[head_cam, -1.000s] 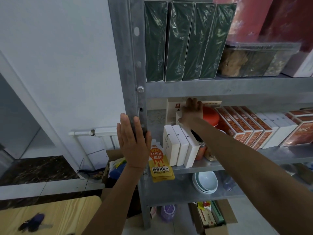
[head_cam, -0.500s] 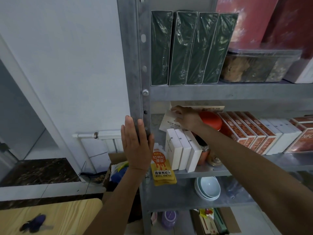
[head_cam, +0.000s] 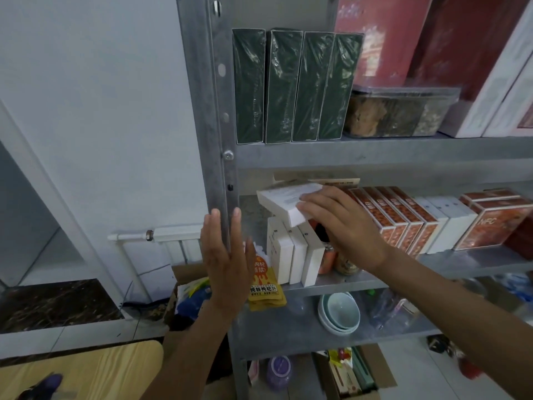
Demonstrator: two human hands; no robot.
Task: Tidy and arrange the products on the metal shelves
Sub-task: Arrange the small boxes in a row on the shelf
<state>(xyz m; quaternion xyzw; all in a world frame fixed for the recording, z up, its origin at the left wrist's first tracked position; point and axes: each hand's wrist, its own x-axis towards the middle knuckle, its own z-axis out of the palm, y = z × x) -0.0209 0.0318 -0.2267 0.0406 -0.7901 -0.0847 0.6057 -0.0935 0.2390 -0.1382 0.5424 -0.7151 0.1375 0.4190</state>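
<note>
in the head view, a flat white box [head_cam: 288, 202] is held tilted by the right hand [head_cam: 340, 226], whose fingers [head_cam: 310, 206] are curled over its right end, just over three upright white boxes [head_cam: 294, 255] at the left end of the middle shelf [head_cam: 476, 262]. the left hand [head_cam: 227, 264] is laid flat, fingers straight and close together, against the metal upright [head_cam: 215, 168], beside an orange pouch [head_cam: 264, 280]. a row of red boxes [head_cam: 403, 220] is seen to the right of the held box, and four green boxes [head_cam: 294, 85] are stood on the shelf above.
</note>
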